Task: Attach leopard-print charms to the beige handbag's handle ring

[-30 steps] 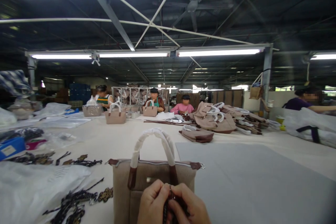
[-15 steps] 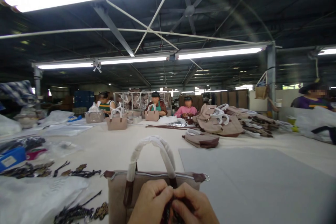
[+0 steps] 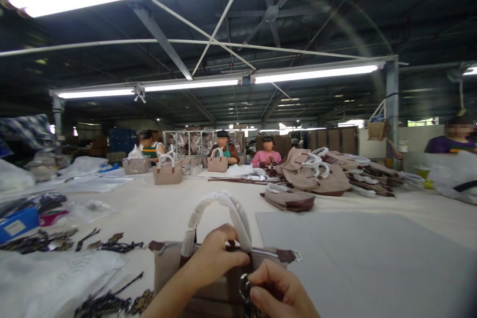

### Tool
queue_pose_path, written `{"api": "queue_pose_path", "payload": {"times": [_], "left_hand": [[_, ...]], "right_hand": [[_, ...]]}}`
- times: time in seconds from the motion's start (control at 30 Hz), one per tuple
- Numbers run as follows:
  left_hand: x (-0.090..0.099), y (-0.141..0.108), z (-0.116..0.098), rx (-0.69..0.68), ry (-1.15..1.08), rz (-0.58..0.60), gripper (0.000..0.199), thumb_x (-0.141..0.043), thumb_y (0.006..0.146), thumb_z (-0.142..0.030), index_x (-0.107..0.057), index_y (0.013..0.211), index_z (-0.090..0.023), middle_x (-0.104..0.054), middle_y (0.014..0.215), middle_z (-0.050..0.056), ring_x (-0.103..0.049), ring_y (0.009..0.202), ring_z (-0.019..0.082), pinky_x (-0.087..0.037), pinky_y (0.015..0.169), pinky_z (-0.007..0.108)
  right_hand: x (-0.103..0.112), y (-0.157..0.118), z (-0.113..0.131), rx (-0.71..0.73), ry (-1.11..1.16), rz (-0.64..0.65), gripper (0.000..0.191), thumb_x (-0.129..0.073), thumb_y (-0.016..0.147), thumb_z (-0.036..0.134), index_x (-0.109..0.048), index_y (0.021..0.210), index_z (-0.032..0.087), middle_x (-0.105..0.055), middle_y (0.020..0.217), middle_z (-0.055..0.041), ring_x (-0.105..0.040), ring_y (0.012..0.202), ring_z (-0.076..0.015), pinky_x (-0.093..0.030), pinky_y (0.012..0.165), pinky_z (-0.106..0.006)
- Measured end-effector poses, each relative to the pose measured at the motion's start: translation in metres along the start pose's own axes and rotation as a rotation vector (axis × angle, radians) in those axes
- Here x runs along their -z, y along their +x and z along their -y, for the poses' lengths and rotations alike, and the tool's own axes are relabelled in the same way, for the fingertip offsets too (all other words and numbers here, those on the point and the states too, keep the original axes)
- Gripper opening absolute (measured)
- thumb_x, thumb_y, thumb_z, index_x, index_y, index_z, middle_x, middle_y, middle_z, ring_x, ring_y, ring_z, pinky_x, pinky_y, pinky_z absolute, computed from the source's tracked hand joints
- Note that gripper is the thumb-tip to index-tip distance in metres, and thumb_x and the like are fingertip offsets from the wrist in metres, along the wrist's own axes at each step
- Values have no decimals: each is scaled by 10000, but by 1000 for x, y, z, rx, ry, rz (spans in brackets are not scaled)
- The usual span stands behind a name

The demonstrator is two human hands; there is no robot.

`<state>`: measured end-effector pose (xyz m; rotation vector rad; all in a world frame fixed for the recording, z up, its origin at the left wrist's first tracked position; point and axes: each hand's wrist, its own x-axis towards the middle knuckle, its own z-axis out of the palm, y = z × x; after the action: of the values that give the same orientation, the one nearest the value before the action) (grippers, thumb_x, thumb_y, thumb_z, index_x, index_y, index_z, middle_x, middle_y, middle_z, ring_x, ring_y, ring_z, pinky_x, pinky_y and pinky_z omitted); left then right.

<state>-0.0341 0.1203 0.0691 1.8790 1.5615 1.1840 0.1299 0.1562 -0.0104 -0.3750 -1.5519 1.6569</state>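
A beige handbag (image 3: 169,263) with brown trim stands upright in front of me, its zip top edge toward the ceiling. Its two handles (image 3: 238,213) are wrapped in white film. My left hand (image 3: 212,258) reaches across the bag's front, thumb and fingers closed around the brown base of the right-hand handle end. Just below and to the right, my right hand (image 3: 279,290) pinches a shiny metal ring (image 3: 244,284) with dark parts hanging under it. What lies inside the right palm is hidden.
Dark charms with straps (image 3: 112,243) and clear plastic film (image 3: 48,278) lie at left. A grey sheet (image 3: 354,258) covers the table's right side. Beyond is a pile of beige bags (image 3: 313,174). Several people sit across the table, near finished bags (image 3: 167,174).
My hands were together at the bag's front. Now the left hand has moved up to the handle base, and the right hand has drawn slightly down and right with the metal ring showing.
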Motion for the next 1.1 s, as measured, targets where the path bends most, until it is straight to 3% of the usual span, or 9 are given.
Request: {"api": "queue_pose_path", "payload": {"times": [0.07, 0.17, 0.3, 0.43, 0.67, 0.77, 0.9, 1.1], "left_hand": [[-5, 8, 4, 84, -190, -27, 152, -654, 627, -275, -712, 702, -156, -613, 728, 9, -527, 746, 189, -376, 703, 277], [-11, 10, 6, 97, -372, 2, 223, -643, 631, -321, -716, 720, -129, -608, 687, 14, -510, 702, 176, -372, 689, 281], [-19, 3, 7, 77, -341, -8, 183, -614, 641, -324, -629, 629, -142, -524, 584, -15, -454, 607, 147, -329, 599, 266], [-23, -3, 6, 28, -304, -27, 148, -583, 665, -296, -585, 613, -157, -480, 611, -23, -421, 644, 145, -307, 597, 261], [-24, -7, 3, 28, -486, 45, 128, -574, 651, -284, -581, 629, -159, -469, 629, -30, -396, 655, 139, -310, 635, 263], [-30, -5, 6, -13, -442, -33, 104, -541, 664, -261, -563, 626, -167, -482, 635, -27, -416, 659, 143, -321, 625, 258], [-41, 3, 9, -35, -209, -167, 49, -540, 642, -210, -548, 684, -187, -501, 631, -37, -446, 640, 146, -312, 587, 253], [-45, 6, 9, -57, -228, -134, 85, -543, 673, -234, -523, 607, -185, -481, 590, -34, -426, 616, 143, -297, 563, 258]], "right_hand": [[-3, 0, 1, -15, -33, -35, 296, -778, 679, 432, -606, 710, 193, -609, 554, 36, -550, 455, -112, -417, 479, -218], [-8, 2, 3, -25, -51, -106, 237, -752, 676, 366, -596, 668, 188, -595, 532, 47, -552, 439, -110, -426, 462, -212], [-12, 9, 5, -43, -31, -183, 173, -711, 661, 297, -580, 627, 189, -598, 483, 57, -559, 420, -113, -419, 446, -206], [-13, 13, 5, -12, -68, -213, 103, -662, 641, 250, -597, 594, 185, -614, 481, 53, -574, 438, -119, -429, 458, -210], [-15, 12, 4, -25, -104, -303, 120, -646, 613, 292, -584, 568, 200, -626, 457, 40, -561, 420, -134, -398, 452, -233], [-20, 11, 10, -15, -168, -386, 139, -667, 576, 312, -598, 545, 195, -616, 465, 32, -540, 442, -139, -391, 468, -250], [-25, 7, 16, 3, -210, -434, 156, -681, 560, 324, -639, 561, 174, -638, 529, 14, -546, 526, -145, -425, 545, -261], [-15, -1, -2, 60, -281, -587, 234, -654, 618, 417, -593, 603, 192, -620, 509, -1, -547, 495, -172, -416, 514, -290]]}}
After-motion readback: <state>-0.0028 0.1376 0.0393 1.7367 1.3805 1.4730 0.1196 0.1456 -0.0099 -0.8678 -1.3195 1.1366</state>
